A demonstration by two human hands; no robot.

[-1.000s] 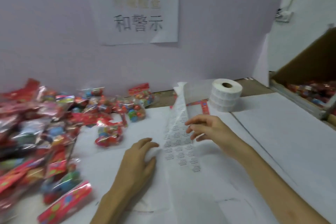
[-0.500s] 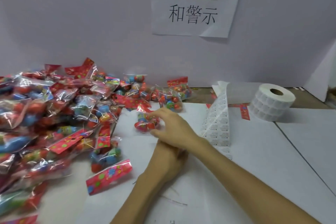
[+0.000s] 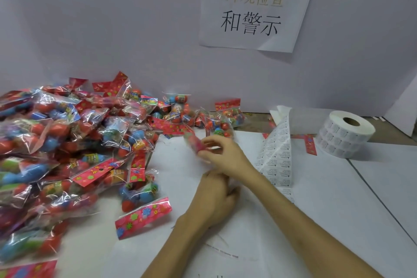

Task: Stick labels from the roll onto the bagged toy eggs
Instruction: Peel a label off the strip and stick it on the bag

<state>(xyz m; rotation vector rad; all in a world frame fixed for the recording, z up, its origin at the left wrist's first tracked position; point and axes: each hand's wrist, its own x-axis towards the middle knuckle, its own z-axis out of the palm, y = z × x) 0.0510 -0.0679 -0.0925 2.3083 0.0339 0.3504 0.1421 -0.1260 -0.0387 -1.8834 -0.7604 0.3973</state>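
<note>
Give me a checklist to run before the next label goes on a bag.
1. Bag held: right hand pinches one bag of eggs: ok.
2. That bag unlabelled: blurred, cannot tell.
3. Label strip shows printed labels, beside right forearm: ok.
4. Roll lies flat, hole up: ok.
5. Left hand free: rests on table under right wrist, fingers hidden: cannot tell.

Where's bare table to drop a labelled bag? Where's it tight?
Free: the white sheet right of the label strip, in front of the roll; smaller patch between the pile and the left hand. Crowded: whole left side, and back edge behind the right hand gripping a bag.
</note>
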